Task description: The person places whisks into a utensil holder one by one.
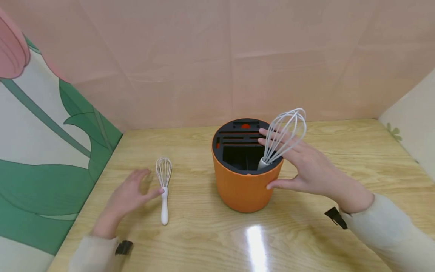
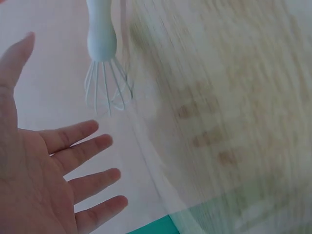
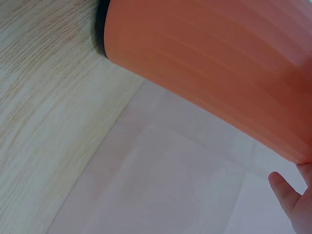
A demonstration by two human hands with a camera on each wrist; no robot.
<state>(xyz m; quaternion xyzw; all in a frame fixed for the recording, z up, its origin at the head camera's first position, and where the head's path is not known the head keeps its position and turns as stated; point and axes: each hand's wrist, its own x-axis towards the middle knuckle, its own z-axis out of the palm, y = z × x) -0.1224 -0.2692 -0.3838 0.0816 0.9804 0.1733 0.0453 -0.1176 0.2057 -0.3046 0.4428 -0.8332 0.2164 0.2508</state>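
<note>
A small white whisk (image 1: 164, 206) lies on the table, its wires toward the back wall. Just left of it hovers my left hand (image 1: 127, 194), fingers spread, thumb overlapping the whisk's neck in the head view. The left wrist view shows the same whisk (image 2: 102, 39) beyond the thumb, outside the palm. An orange utensil holder (image 1: 242, 192) with a black slotted top stands upright. A larger whisk (image 1: 285, 132) leans rightward in its front compartment, handle mostly hidden inside. My right hand (image 1: 312, 166) lies along the holder's right side, fingers extended behind the whisk, thumb at the orange wall.
The wooden table (image 1: 190, 241) reaches back to a pinkish wall covering (image 1: 176, 75). A panel with large green leaves and a pink flower (image 1: 44, 189) borders the left side; a pale panel (image 1: 414, 124) borders the right. Black straps hang near both sleeves.
</note>
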